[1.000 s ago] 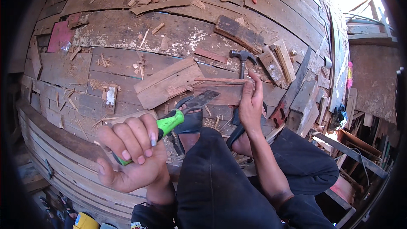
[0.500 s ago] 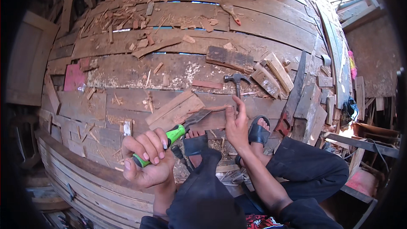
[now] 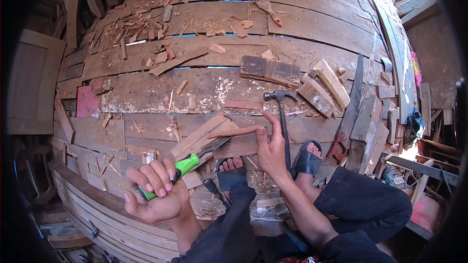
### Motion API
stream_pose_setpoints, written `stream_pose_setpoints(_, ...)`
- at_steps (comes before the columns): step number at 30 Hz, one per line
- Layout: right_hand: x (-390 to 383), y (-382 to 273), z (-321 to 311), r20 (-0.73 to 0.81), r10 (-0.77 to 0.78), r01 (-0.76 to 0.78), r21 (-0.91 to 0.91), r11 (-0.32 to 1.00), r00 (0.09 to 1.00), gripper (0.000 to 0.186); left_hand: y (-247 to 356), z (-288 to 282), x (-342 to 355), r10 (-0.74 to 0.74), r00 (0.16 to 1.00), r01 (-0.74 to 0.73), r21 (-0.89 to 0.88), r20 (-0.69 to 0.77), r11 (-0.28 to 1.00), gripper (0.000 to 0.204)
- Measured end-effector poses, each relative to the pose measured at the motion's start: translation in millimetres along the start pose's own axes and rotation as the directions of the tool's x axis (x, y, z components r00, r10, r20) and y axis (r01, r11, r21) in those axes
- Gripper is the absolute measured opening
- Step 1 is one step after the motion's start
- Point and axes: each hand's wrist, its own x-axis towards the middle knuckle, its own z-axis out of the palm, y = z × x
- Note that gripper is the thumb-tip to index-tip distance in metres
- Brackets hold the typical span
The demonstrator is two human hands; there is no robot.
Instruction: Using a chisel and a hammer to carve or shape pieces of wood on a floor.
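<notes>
Head view: your left hand (image 3: pixel 163 199) is grasping a green-handled tool (image 3: pixel 189 163) palm-up, the fingers wrapping its grip while the dark flat blade (image 3: pixel 216 145) is pointing out toward the right. Your right hand (image 3: pixel 271 151) is pinching one end of a reddish wood strip (image 3: pixel 235 131) by the thumb, its index finger extending past that end. The strip is spanning the space between your hands, its free end pointing left above a pale board (image 3: pixel 197 135). The blade is sitting just under the strip's near side; whether the two are touching, you cannot tell from this angle.

The edge is aiming toward your right thumb, so a skid along the grain could be sending it into your fingers. Only one end of that slender strip is being held, so heavy pressure could be twisting or snapping it. Close below, your left sandal (image 3: pixel 232 179) is leaving the toes (image 3: pixel 231 164) bare, and a downward slip could be cutting them.

Farther out, a hammer (image 3: pixel 282 104) is lying beyond your right hand, its handle running toward your right sandal (image 3: pixel 307 162), where a shifting foot could be catching it. A handsaw (image 3: pixel 350 104) is resting to the right, its red handle lying near that same foot.
</notes>
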Motion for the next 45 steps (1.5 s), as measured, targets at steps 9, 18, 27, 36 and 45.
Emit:
stream_pose_setpoints(9,1.2,1.5,16.6,0.164,-0.12,0.123,-0.01,0.992,0.979,0.072,-7.4,5.2,-3.3,-0.013,0.995,0.015,-0.022,0.102,1.0,0.044)
stream_pose_setpoints(18,14.5,12.8,-10.6,0.625,0.275,-0.611,0.419,0.671,0.731,0.064,-11.8,-3.7,-10.4,-0.015,0.975,0.043,-0.121,0.22,0.992,0.04)
stream_pose_setpoints(27,-19.3,49.3,-1.4,0.586,0.312,-0.523,0.23,0.821,0.748,0.066,1.8,-13.8,15.2,0.074,0.94,-0.177,0.291,0.333,0.94,0.028)
stream_pose_setpoints(36,4.6,24.7,-33.5,0.668,0.309,-0.587,0.236,0.775,0.677,0.066,-11.5,-30.0,6.0,-0.717,0.545,0.117,0.807,0.435,0.578,0.046)
stream_pose_setpoints(45,6.4,5.6,-5.8,0.463,0.481,-0.64,0.702,0.314,0.744,0.048,-51.2,-22.0,-30.2,-0.692,0.649,0.131,0.85,0.316,0.511,0.042)
